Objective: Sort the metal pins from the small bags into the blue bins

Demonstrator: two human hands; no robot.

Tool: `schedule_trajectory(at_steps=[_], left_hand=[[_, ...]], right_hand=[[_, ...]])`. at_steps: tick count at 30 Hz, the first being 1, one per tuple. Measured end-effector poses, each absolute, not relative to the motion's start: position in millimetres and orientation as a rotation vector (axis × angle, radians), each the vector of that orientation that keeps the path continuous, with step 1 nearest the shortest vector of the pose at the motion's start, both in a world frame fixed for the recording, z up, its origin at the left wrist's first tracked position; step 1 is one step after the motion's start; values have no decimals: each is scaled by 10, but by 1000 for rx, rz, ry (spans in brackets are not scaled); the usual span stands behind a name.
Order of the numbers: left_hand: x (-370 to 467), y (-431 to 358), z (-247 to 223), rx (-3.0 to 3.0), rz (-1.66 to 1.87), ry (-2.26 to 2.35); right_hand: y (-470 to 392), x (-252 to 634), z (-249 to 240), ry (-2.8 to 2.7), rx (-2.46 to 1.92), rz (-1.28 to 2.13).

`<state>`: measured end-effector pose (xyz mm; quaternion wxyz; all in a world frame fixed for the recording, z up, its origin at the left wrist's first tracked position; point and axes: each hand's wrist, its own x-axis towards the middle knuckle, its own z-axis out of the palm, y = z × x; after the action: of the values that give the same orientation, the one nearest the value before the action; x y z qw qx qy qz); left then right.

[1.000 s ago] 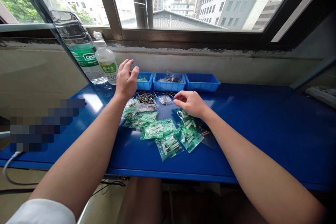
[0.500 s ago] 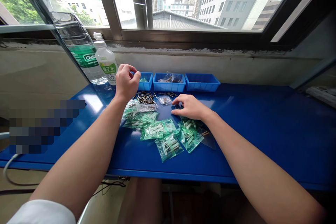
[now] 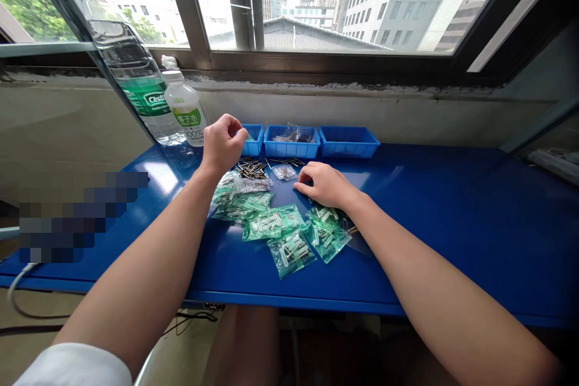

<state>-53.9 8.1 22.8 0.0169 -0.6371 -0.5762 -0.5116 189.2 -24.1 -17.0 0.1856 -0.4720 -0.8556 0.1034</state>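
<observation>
My left hand is over the front of the left blue bin, its fingers curled and closed. Whatever it pinches, if anything, cannot be made out. Just below it lies a pile of thin dark metal pins. My right hand rests low over the table, fingers bent and thumb apart, with nothing visible between them. It is beside a small clear bag and above a green bag of light-coloured parts. More green bags of similar parts spread between my forearms.
A middle blue bin holds clear bags, and a right blue bin stands beside it. A large water bottle and a smaller bottle stand at the back left. Behind the blue table is a window.
My left hand has shifted slightly right and down. My right hand has moved a little left, with its fingertips and thumb drawn closer. The bags and bins stay in place.
</observation>
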Motion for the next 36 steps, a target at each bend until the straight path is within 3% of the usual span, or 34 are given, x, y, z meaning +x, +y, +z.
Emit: schedule_trajectory(at_steps=[4, 11, 18, 25, 30, 36], left_hand=[[-508, 67, 222, -2035, -1555, -1767], [-454, 46, 209, -2236, -1484, -1724], [-248, -91, 217, -2786, -1195, -1606], [89, -325, 223, -3358, -841, -1189], [204, -382, 152, -3397, -749, -1049], [192, -347, 140, -3287, -878, -1116]], right_hand=[[-241, 1840, -184, -2443, -1349, 157], [-234, 1862, -161, -2332, -1448, 236], [-174, 1919, -133, -1863, -1447, 304], [-183, 1920, -69, -1662, -1445, 231], [-210, 1885, -54, -1656, -1412, 279], [-241, 1858, -43, -1626, -1324, 400]])
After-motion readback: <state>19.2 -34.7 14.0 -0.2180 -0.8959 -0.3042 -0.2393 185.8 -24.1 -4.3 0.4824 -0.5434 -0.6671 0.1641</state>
